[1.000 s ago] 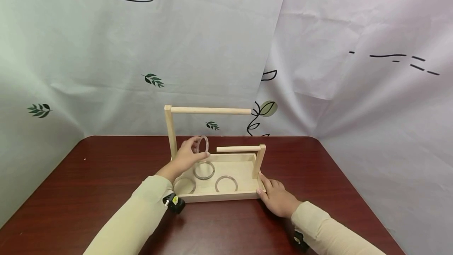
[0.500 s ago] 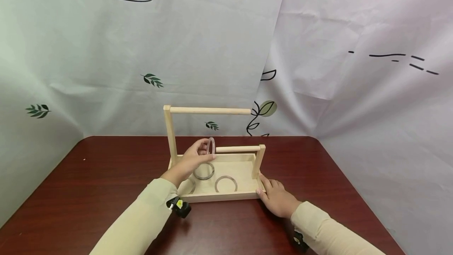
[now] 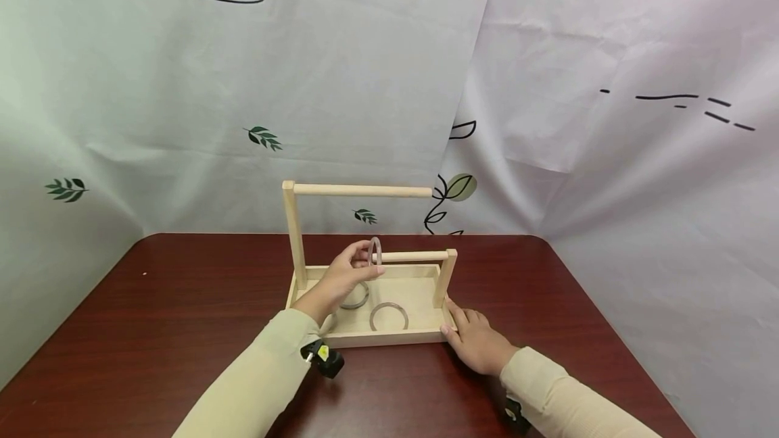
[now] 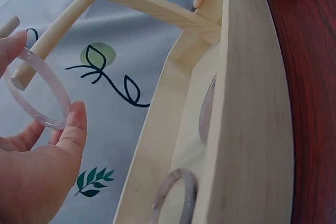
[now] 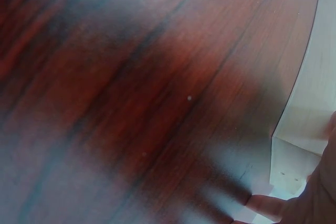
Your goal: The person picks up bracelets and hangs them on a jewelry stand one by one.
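We see a pale, translucent bangle [image 4: 58,90] held upright in the air above the wooden tray [image 3: 389,338], at twelve o'clock from the tray's middle, with six nearest the person. The left hand [image 3: 342,280] pinches it between thumb and fingertips, spread about as wide as the ring. The free end of the short rod [image 3: 416,256] shows within the bangle's opening — whether it passes through, we cannot tell.

That rod runs from the short post [image 3: 446,279] at two o'clock. We find the right hand [image 3: 477,340] at four o'clock, resting against the tray's corner with its fingers extended.

Inside the tray we see one bangle [image 3: 389,303] lying at five o'clock and a greyish bangle [image 3: 368,293] at nine, partly hidden by the left hand. The tall post [image 3: 293,235] stands at ten o'clock, carrying the long rod [image 3: 363,190] above everything. Beneath lies the reddish-brown table [image 3: 152,330]; behind it we see a printed pale cloth [image 3: 365,73].
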The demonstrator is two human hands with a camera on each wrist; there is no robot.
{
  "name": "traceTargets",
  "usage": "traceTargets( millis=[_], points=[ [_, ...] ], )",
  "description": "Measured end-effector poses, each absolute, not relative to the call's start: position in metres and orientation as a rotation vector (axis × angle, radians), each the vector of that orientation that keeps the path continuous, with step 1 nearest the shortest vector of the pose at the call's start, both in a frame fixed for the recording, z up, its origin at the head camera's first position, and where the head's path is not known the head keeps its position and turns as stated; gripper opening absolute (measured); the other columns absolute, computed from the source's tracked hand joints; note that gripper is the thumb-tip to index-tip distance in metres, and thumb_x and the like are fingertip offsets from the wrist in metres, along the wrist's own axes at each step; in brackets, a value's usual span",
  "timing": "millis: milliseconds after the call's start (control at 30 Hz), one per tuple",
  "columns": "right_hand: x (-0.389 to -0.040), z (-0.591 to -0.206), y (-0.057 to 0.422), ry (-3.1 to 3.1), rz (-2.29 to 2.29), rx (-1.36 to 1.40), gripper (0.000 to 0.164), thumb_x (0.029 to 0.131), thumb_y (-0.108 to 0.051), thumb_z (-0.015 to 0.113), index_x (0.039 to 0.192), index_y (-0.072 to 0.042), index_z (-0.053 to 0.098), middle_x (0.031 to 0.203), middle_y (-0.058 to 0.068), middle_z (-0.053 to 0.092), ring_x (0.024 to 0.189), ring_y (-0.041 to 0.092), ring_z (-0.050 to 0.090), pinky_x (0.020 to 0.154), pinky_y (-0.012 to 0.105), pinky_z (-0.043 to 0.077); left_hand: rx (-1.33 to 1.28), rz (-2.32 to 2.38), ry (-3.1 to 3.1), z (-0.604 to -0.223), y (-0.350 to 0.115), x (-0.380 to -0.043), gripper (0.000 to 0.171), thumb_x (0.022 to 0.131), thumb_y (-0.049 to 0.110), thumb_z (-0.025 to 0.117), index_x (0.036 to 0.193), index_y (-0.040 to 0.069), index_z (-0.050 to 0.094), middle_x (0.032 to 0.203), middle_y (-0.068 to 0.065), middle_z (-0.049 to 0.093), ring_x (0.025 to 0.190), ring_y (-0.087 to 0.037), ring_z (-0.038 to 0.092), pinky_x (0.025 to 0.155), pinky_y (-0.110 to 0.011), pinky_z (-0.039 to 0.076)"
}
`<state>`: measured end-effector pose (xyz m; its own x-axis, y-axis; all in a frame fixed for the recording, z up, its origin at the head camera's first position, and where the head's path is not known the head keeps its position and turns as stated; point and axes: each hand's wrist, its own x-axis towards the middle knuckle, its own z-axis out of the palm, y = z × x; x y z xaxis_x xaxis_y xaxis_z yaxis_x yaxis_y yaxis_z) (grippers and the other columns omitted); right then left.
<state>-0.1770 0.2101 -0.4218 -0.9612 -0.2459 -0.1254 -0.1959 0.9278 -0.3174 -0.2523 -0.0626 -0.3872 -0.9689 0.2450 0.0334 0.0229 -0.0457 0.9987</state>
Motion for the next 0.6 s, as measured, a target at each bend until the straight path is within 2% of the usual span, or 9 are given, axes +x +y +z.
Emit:
traceTargets(
  millis=[300,467,600],
  points=[
    [-0.177,-0.423,0.21,2.93,-0.452,-0.333,0.061,0.102,-0.039,0.043,0.153,-0.01,0.026,0.137,0.027,0.042,0.131,0.045,0.036,0.098,0.058,0.039,0.237,2.214,1.973,-0.393,-0.052,-0.25,0.066,0.086,0.006,0.068,0.143,-0.002,0.037,0.119,-0.017,0.046,0.102,-0.02,0.053,0.08,-0.023,0.049],
    [-0.177,-0.424,0.21,2.933,-0.457,-0.329,0.061,0.102,-0.039,0.043,0.153,-0.011,0.026,0.137,0.027,0.042,0.131,0.045,0.036,0.097,0.058,0.039,0.201,2.234,1.959,-0.395,-0.044,-0.249,0.067,0.086,0.006,0.068,0.144,0.0,0.037,0.126,-0.019,0.047,0.109,-0.023,0.055,0.086,-0.027,0.05],
    [-0.177,-0.423,0.21,2.934,-0.457,-0.334,0.061,0.102,-0.039,0.043,0.153,-0.01,0.026,0.138,0.027,0.042,0.131,0.045,0.036,0.098,0.058,0.038,0.191,2.295,1.861,-0.396,-0.038,-0.248,0.069,0.086,0.005,0.067,0.146,0.0,0.034,0.136,-0.023,0.041,0.109,-0.024,0.056,0.094,-0.033,0.048]
  ],
)
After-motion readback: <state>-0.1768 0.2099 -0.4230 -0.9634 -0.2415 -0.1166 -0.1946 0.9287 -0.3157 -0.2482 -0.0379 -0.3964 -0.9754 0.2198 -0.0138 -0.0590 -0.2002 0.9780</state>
